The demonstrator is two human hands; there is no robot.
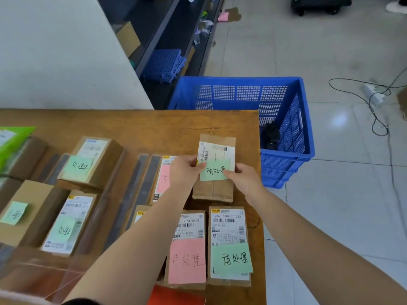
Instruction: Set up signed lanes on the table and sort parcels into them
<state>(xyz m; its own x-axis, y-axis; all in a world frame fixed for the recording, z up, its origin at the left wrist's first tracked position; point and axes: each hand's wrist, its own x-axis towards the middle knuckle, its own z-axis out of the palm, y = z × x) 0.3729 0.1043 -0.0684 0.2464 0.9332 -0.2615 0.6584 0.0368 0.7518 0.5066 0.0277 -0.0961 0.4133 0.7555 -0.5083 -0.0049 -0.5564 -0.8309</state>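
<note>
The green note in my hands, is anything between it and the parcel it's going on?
Nothing visible. Both hands, left hand and right hand, pinch the green note directly over the far right parcel, whose label shows just beyond it.

Wooden desk (136,126), cardboard parcels (229,245) in rows with green and pink notes, dark strips (141,183) between rows, green packet (13,139) far left

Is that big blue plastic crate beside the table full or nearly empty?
Nearly empty. Through the blue plastic crate's open top, its perforated walls show far down, and only one dark bundle lies inside; the table hides its near-left part.
</note>
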